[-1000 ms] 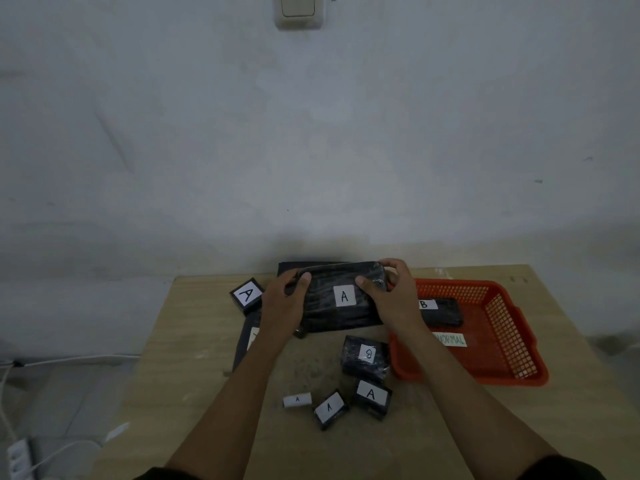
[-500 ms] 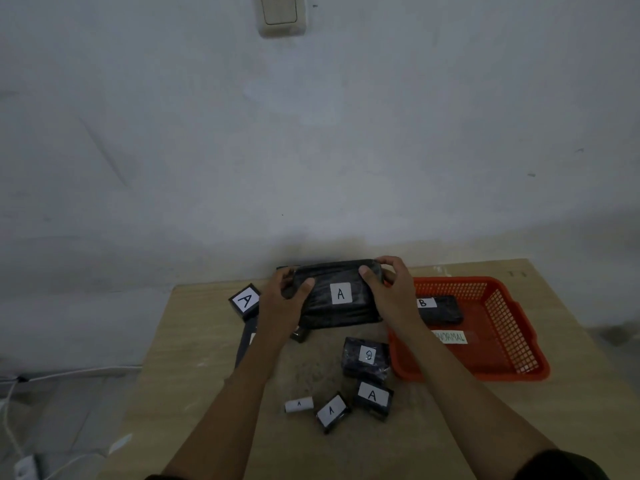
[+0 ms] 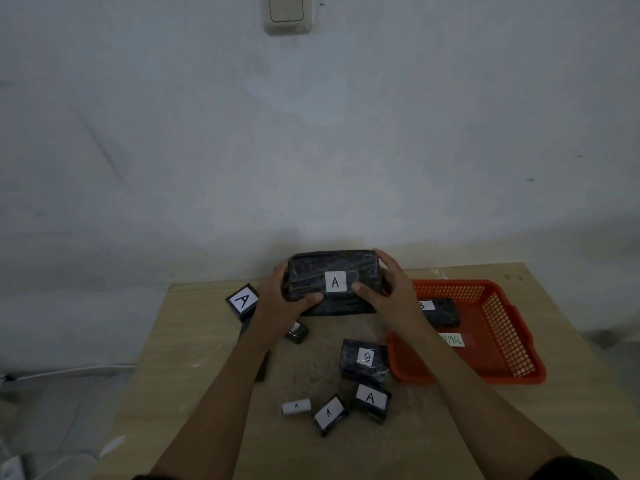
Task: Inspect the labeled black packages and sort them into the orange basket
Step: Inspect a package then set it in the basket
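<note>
You hold the big black package (image 3: 332, 282) in both hands over the far edge of the table (image 3: 194, 358), its long axis running left to right, parallel to that far edge, and its labelled face tilted up toward you. Your left hand (image 3: 277, 303) grips its left end, thumb on the front and fingers curled round the back; your right hand (image 3: 388, 292) grips its right end the same way. The package is a flat, rounded block in shiny, wrinkled black wrap, with a white square label marked "A" upright near the middle of its face.

The orange basket (image 3: 498, 327) sits at the right side of the table, with a flat black package (image 3: 443, 311) lying inside and a white tag (image 3: 452, 339) on its floor. Small black packages lie on the table nearer to you: one marked "B" (image 3: 363, 362) just beside the basket, two marked "A" (image 3: 370, 400) (image 3: 330, 414), and a small white roll (image 3: 296, 407). Another "A" box (image 3: 242, 301) stands near the far left corner. The table is pale wood, scuffed grey at its middle, set against a plain white wall (image 3: 311, 150) with a light switch (image 3: 287, 12).
</note>
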